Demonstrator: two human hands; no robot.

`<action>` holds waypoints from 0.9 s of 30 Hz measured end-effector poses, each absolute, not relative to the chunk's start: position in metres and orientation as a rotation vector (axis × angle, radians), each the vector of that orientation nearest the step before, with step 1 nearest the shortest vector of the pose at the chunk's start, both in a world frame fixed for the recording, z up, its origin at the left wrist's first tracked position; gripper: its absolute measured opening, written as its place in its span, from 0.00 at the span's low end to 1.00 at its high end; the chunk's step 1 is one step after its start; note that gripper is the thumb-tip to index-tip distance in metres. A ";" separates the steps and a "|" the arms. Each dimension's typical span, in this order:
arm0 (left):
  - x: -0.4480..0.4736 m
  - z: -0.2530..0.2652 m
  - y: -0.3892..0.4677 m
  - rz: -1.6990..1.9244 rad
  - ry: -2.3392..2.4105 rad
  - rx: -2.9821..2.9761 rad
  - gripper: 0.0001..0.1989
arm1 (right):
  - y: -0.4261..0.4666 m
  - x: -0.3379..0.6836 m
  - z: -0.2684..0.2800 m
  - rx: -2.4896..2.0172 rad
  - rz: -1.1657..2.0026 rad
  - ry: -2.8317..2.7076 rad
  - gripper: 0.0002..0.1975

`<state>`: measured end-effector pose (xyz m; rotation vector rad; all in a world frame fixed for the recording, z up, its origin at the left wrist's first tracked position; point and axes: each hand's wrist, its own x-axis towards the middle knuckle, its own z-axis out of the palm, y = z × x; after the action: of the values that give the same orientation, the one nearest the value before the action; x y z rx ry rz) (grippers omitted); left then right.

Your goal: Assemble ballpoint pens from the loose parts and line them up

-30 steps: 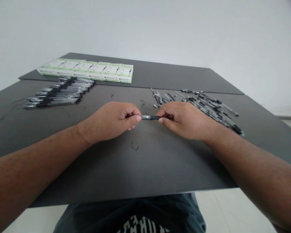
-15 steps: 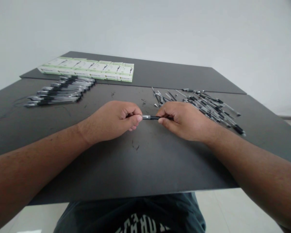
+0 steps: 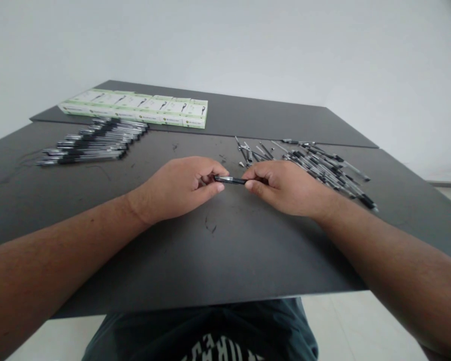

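A black pen (image 3: 231, 180) with a clear, shiny front part lies level between my two hands above the table. My right hand (image 3: 287, 185) is closed on its right end, thumb below and fingers above, and covers that end. My left hand (image 3: 182, 185) has its thumb and forefinger around the pen's left end, which shows between them. Beyond my right hand lies a loose heap of pens and pen parts (image 3: 323, 168). Small parts such as thin refills and a pale tip (image 3: 241, 164) lie just behind the right fingers.
A row of pens (image 3: 93, 140) lies side by side at the left of the dark table (image 3: 210, 265). Behind them stand several green and white boxes (image 3: 135, 108) in a line. Dark ink marks (image 3: 210, 226) are on the tabletop before me.
My left thumb and forefinger have loosened and moved slightly right along the pen, so its left end now shows between them. The right hand keeps its grip.
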<state>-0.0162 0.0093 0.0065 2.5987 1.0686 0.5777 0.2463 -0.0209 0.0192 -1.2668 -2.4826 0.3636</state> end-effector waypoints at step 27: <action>-0.022 0.003 0.016 0.650 1.100 2.465 0.17 | -0.016 0.253 0.024 -1.411 0.762 -2.330 0.12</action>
<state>-0.0218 0.0159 0.0028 2.4647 1.0999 0.6502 0.2531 -0.0164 0.0235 -1.4114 -2.3302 0.7625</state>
